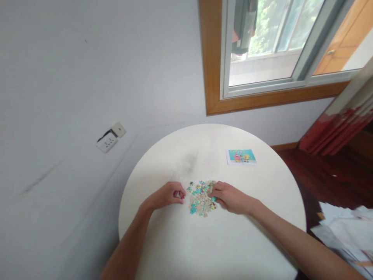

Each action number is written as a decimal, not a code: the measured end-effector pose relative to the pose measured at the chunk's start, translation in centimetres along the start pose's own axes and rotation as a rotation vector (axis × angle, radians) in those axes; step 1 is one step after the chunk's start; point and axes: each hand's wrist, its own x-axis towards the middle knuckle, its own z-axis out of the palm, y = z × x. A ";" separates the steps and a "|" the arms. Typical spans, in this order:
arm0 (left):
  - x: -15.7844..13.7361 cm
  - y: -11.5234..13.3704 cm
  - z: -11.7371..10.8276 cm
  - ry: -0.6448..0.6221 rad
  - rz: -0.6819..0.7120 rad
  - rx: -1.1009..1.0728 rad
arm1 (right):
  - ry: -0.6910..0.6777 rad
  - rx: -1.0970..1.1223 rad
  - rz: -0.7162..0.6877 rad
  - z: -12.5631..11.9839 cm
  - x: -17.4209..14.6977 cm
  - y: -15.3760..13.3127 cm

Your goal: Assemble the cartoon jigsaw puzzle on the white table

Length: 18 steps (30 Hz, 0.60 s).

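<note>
A loose pile of jigsaw puzzle pieces [201, 200], teal, beige and multicoloured, lies spread on the white round table [210, 241]. At the pile's left edge, my left hand [170, 194] pinches a small dark pink puzzle piece [182, 196] between thumb and fingers. On the opposite side, the fingers of my right hand [230, 196] are curled over the pile's right edge. A teal puzzle piece [214, 199] shows by its thumb and appears to be in its grip; the fingertips are partly hidden.
A picture card [241, 157] with cartoon figures lies farther back on the table. The wall with a socket [107, 142] rises behind and left, a window [262, 46] at upper right. Papers [346, 229] are heaped at the right, below a red curtain [329, 128].
</note>
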 end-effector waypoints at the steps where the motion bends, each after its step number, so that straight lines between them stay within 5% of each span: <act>1: 0.0 0.0 0.0 -0.001 -0.003 -0.005 | -0.010 0.001 0.002 0.0 0.0 0.0; 9: 1.0 0.9 1.5 0.175 0.091 0.058 | -0.010 0.042 0.013 -0.4 0.0 -0.1; 18: 2.0 1.6 3.5 0.111 0.216 0.204 | 0.001 0.144 0.037 -0.5 0.0 -0.3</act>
